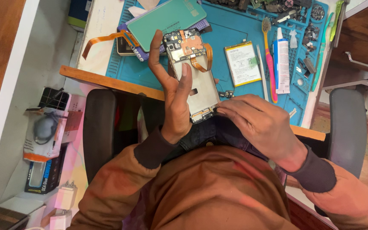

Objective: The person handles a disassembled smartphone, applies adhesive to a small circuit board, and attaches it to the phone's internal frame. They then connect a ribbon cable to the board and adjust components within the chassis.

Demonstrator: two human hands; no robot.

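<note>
— Where is the unit?
— The opened grey smartphone with exposed circuit board (192,74) stands above the blue bench (235,32), long axis running away from the body — left hand (173,91) clasps it.
— Right hand (258,121)?
— Fingertips pressed together at its near end.

Blue mat (231,30) w/ battery (242,63), toothbrush (269,59), glue tube (282,64), tweezers (261,72).
</note>
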